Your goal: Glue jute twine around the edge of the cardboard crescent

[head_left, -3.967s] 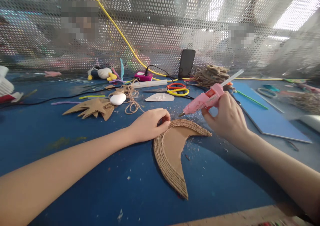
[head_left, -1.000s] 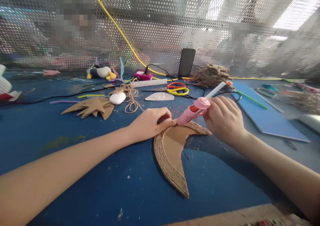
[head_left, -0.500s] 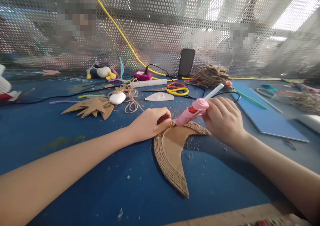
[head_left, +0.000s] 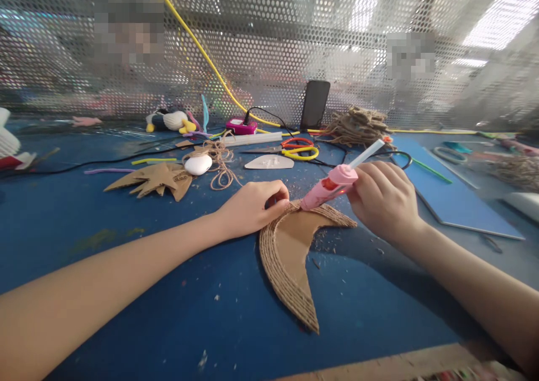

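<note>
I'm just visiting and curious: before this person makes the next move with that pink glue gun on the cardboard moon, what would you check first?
1. Glue gun gripped in the right hand: ok.
2. Nozzle aimed at the upper tip of the cardboard crescent: ok.
3. Glue stick loaded, with some length showing at the back: ok.
4. Left hand steadying the crescent on the table: ok.
5. Left fingers kept away from the nozzle: not ok, they lie right beside it.
6. Twine end held ready under the left fingers: cannot tell, it is hidden.
</note>
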Demonstrator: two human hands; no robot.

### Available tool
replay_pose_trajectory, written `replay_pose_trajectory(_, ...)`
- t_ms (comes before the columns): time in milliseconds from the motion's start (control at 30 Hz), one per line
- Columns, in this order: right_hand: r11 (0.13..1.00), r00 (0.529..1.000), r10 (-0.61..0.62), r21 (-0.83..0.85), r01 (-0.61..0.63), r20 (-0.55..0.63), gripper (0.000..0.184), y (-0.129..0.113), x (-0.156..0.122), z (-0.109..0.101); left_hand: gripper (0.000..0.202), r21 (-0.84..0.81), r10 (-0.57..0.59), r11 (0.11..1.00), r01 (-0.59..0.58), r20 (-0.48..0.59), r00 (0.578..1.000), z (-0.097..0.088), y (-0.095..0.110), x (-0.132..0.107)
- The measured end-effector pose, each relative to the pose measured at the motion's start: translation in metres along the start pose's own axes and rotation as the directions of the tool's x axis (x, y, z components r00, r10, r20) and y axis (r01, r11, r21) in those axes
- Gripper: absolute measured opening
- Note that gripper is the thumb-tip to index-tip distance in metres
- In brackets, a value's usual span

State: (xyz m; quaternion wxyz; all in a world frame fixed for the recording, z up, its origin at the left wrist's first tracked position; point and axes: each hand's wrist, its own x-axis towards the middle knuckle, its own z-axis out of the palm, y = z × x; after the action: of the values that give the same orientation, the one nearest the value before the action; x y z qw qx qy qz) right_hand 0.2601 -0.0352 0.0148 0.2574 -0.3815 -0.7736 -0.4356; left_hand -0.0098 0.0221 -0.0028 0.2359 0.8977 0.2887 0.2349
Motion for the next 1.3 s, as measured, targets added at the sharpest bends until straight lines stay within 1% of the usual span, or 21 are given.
replay_pose_trajectory(200, 1.0, 1.0, -0.003, 0.005, 0.003, -0.025, 0.016, 0.002, 0.0, 0.0, 0.024, 0.009, 0.008, 1.0, -0.008, -0.002, 1.0, -0.001, 0.0, 0.0)
replay_pose_trajectory(333, 1.0, 1.0, -0.004, 0.014, 0.004, -0.009, 0.015, 0.003, 0.0, -0.001, 0.022, 0.016, 0.008, 1.0, -0.008, 0.001, 1.0, -0.001, 0.001, 0.0)
replay_pose_trajectory(467, 0.999, 1.0, -0.03, 0.022, 0.03, 0.008, 0.017, 0.005, 0.001, -0.001, 0.022, 0.018, 0.006, 1.0, -0.006, 0.002, 1.0, -0.001, 0.002, 0.0)
replay_pose_trajectory(600, 0.999, 1.0, 0.003, 0.035, -0.004, 0.018, 0.023, 0.003, -0.001, -0.003, 0.018, 0.038, 0.022, 0.999, -0.021, -0.003, 1.0, 0.0, 0.003, 0.0)
replay_pose_trajectory(767, 0.993, 0.996, 0.081, 0.08, -0.083, 0.022, 0.04, -0.002, -0.005, -0.007, 0.013, 0.078, 0.086, 0.993, -0.086, 0.014, 0.996, 0.0, 0.003, -0.001)
replay_pose_trajectory(900, 0.992, 0.996, 0.091, 0.083, -0.092, 0.013, 0.043, -0.004, -0.003, -0.011, 0.008, 0.087, 0.123, 0.988, -0.127, 0.048, 0.991, 0.0, 0.003, -0.002)
replay_pose_trajectory(1000, 0.996, 0.999, 0.048, 0.075, -0.046, -0.02, 0.047, -0.001, 0.0, -0.013, 0.011, 0.076, 0.137, 0.987, -0.142, 0.067, 0.988, 0.0, 0.004, -0.003)
replay_pose_trajectory(1133, 0.994, 0.989, -0.107, -0.005, 0.107, -0.099, 0.049, 0.009, 0.003, -0.013, 0.014, 0.088, 0.14, 0.985, -0.146, 0.071, 0.988, 0.0, 0.005, -0.003)
replay_pose_trajectory(1167, 0.991, 0.986, -0.136, -0.017, 0.135, -0.101, 0.049, 0.013, 0.003, -0.013, 0.015, 0.092, 0.135, 0.986, -0.142, 0.071, 0.988, 0.0, 0.006, -0.003)
replay_pose_trajectory(1200, 0.99, 0.986, -0.138, -0.014, 0.137, -0.096, 0.051, 0.017, 0.003, -0.012, 0.016, 0.096, 0.131, 0.986, -0.137, 0.068, 0.989, 0.0, 0.006, -0.003)
replay_pose_trajectory(1233, 0.994, 0.99, -0.112, -0.001, 0.113, -0.085, 0.053, 0.02, 0.002, -0.011, 0.016, 0.098, 0.128, 0.986, -0.134, 0.066, 0.99, 0.0, 0.006, -0.003)
replay_pose_trajectory(1300, 0.999, 0.999, 0.026, 0.035, -0.025, -0.03, 0.057, 0.026, -0.001, -0.007, 0.016, 0.102, 0.122, 0.987, -0.127, 0.058, 0.991, 0.001, 0.005, -0.004)
